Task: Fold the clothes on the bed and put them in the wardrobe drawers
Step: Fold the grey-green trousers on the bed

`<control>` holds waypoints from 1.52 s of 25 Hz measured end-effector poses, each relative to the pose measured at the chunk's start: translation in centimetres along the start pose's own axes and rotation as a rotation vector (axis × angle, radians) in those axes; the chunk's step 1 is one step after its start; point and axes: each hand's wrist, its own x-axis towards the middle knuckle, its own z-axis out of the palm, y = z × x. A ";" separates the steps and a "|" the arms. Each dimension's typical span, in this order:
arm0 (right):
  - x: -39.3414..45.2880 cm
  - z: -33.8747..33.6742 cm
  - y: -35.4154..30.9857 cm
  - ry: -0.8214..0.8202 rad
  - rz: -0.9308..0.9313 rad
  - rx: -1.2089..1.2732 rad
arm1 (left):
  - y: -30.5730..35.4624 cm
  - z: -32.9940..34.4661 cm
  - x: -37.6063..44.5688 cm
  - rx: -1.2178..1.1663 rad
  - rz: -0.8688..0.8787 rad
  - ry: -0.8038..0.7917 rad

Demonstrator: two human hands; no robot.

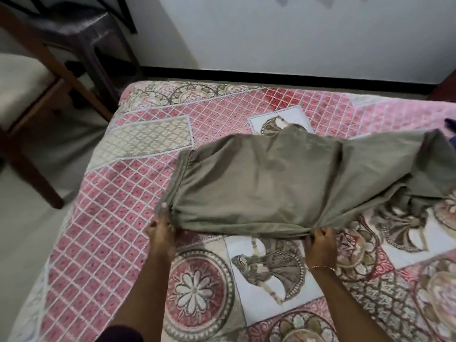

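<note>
An olive-green garment [266, 183] lies spread across the patterned bed [103, 218], its waistband end to the left and its loose part trailing off to the right. My left hand [161, 224] pinches the near left corner at the waistband. My right hand [320, 240] grips the garment's near edge further right, fingers curled into the cloth. Both hands sit at the near side of the garment, low on the bedspread. The wardrobe and its drawers are out of view.
A dark plastic chair [81, 28] and a wooden chair frame [37, 77] stand on the floor beyond the bed's left corner. A white wall with a black skirting [296, 80] runs behind the bed. Something dark [450, 125] shows at the right edge.
</note>
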 end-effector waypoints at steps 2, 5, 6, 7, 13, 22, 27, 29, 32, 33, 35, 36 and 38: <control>0.2 0.1 -0.8 0.070 0.060 0.051 | 1.1 2.8 -1.5 -0.019 -0.100 -0.087; 1.1 -1.3 -2.9 0.357 0.081 0.120 | 4.1 6.7 -3.5 -0.218 -0.121 -0.260; 1.2 -2.2 -4.0 0.438 0.083 0.172 | 5.4 7.4 -3.9 -0.277 -0.086 -0.302; 1.1 -3.1 -4.9 0.513 0.083 0.207 | 6.7 7.8 -4.8 -0.334 -0.059 -0.362; -4.4 -0.5 -5.9 0.391 0.037 0.048 | 7.2 -0.7 -2.5 -0.376 -0.093 -0.159; -6.8 1.7 -10.4 0.366 0.226 0.126 | 4.2 -5.5 -1.7 0.720 0.370 0.522; -2.4 4.4 -20.7 0.225 -0.163 0.367 | 8.3 -0.9 1.7 1.098 0.564 0.245; -1.0 6.7 -24.2 0.064 -0.333 0.425 | 9.3 0.5 4.1 1.175 0.515 0.205; 0.7 10.5 -27.8 -0.222 -0.491 0.368 | 9.7 1.4 7.7 1.219 0.405 0.124; 1.1 11.2 -28.7 -0.305 -0.510 0.328 | 9.8 1.6 8.7 1.229 0.379 0.099; 1.5 12.4 -29.7 -0.419 -0.532 0.196 | 9.9 1.6 9.8 1.199 0.316 0.037; 1.4 12.6 -29.9 -0.403 -0.553 0.118 | 9.9 1.7 9.9 1.169 0.282 0.004; 0.9 13.0 -30.1 -0.340 -0.592 0.021 | 9.8 2.1 9.8 1.149 0.315 -0.057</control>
